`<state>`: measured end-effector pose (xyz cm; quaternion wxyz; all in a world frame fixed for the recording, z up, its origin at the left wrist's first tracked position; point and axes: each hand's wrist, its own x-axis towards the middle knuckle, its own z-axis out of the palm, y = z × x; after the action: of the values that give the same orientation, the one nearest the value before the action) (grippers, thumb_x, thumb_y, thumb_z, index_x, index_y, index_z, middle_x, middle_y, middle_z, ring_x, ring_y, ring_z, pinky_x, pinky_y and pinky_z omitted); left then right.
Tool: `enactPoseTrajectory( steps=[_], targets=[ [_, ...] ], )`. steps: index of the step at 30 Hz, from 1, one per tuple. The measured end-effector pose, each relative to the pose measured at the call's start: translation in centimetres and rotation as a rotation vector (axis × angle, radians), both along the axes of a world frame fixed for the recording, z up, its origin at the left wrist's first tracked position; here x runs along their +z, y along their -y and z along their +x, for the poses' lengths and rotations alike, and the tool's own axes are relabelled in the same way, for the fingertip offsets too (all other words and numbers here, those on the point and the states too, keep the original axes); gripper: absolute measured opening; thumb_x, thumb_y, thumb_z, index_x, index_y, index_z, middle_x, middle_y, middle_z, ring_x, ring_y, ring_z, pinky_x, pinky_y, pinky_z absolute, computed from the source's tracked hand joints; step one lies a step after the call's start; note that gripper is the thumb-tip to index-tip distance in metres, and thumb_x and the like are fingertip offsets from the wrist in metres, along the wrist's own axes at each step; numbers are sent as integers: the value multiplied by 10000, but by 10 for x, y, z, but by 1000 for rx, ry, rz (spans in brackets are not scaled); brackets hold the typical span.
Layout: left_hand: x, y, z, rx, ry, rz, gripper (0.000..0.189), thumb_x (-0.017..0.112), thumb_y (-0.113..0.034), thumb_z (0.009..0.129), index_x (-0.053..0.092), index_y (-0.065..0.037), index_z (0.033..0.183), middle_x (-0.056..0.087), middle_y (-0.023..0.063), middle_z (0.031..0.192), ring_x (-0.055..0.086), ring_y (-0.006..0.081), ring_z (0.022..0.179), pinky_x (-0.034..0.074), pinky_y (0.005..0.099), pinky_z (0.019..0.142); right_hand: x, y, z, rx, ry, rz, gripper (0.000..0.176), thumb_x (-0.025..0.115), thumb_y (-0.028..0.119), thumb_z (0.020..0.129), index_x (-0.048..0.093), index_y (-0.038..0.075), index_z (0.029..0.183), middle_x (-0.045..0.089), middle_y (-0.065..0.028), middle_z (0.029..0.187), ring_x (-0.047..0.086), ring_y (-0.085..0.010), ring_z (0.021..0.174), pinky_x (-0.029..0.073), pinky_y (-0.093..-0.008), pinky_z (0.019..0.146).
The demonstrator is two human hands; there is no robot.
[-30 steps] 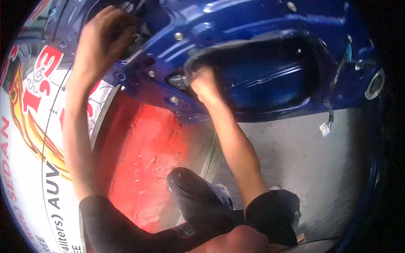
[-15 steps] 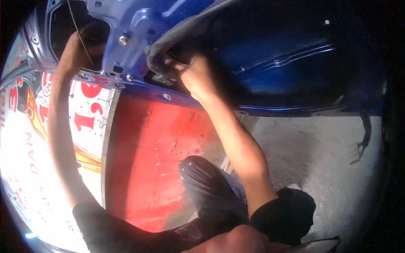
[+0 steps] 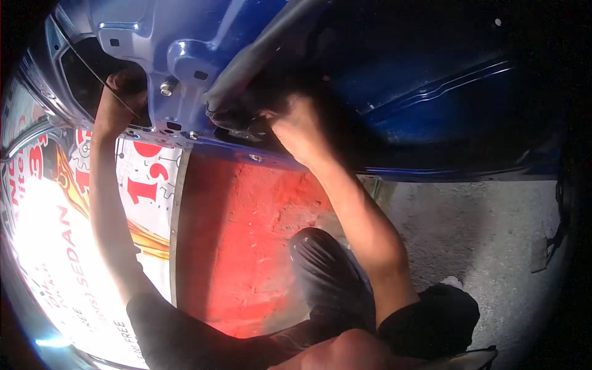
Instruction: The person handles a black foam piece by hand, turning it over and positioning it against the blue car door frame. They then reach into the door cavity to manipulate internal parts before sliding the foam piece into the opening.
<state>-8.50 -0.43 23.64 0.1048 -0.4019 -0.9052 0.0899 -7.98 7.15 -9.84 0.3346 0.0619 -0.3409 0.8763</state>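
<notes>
Blue metal of a car door (image 3: pixel 203 55) spans the top of the view, with cut-outs, holes and bolts. My left hand (image 3: pixel 120 102) reaches into the dark opening at the upper left; its fingers are lost in shadow. A thin cable (image 3: pixel 83 55) hangs across that opening, in front of the hand. Over the larger opening on the right, my right hand (image 3: pixel 299 129) is closed, fingers curled at a dark part (image 3: pixel 243 126) by the door's lower edge. What it grips is hidden by shadow. Grey sheeting or trim (image 3: pixel 259 52) lies folded along this opening.
A bolt (image 3: pixel 166 89) sticks out of the panel between the openings. Below the door lie red-painted floor (image 3: pixel 246 209) and grey concrete (image 3: pixel 425 216). A printed banner (image 3: pixel 151 185) stands at left. My bent knee (image 3: pixel 314 246) is under my right arm. A connector (image 3: pixel 539 254) dangles at right.
The whole view has shifted, so the door appears slightly lower and further right. Both hands stay at their openings; the left fingers look more curled, and the right hand has turned slightly.
</notes>
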Motion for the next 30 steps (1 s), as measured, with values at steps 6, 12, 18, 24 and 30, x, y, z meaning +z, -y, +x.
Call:
enactPoseTrajectory(
  steps=[6, 12, 18, 24, 30],
  targets=[
    [-15, -8, 18, -94, 102, 157, 144, 758, -48, 777, 634, -8, 839, 620, -9, 765, 549, 61, 732, 468, 260, 671, 6, -9, 15, -158, -72, 0, 245, 717, 117, 809, 618, -55, 952, 666, -252, 855, 667, -368, 815, 510, -417, 726],
    [-3, -4, 15, -47, 116, 163, 164, 769, -106, 832, 655, 1, 887, 632, -16, 799, 557, 66, 759, 466, 239, 692, 6, -28, 45, -205, -47, 154, 224, 726, 134, 831, 604, -28, 925, 644, -211, 788, 664, -289, 736, 509, -398, 680],
    [2, 2, 17, 11, 96, 296, 220, 734, -174, 881, 666, 15, 971, 648, -1, 837, 558, 80, 770, 450, 243, 713, -4, -83, 80, -183, -48, 45, 234, 733, 167, 866, 585, -14, 875, 641, -115, 734, 599, -125, 639, 486, -301, 575],
    [5, 10, 7, -40, 90, 278, 145, 695, -126, 899, 629, 0, 923, 637, 2, 816, 547, 76, 742, 449, 248, 670, -5, -144, 122, -210, 20, 46, 279, 714, 90, 875, 631, -30, 1112, 714, -132, 965, 693, -171, 823, 586, -281, 749],
    [22, 35, -13, -25, -174, 161, 139, 678, -118, 894, 619, 8, 895, 640, 25, 807, 546, 87, 707, 451, 268, 625, -4, -155, 130, -222, -24, -150, 272, 695, 61, 881, 619, -12, 1132, 703, -119, 1013, 690, -177, 879, 592, -303, 767]
  ],
)
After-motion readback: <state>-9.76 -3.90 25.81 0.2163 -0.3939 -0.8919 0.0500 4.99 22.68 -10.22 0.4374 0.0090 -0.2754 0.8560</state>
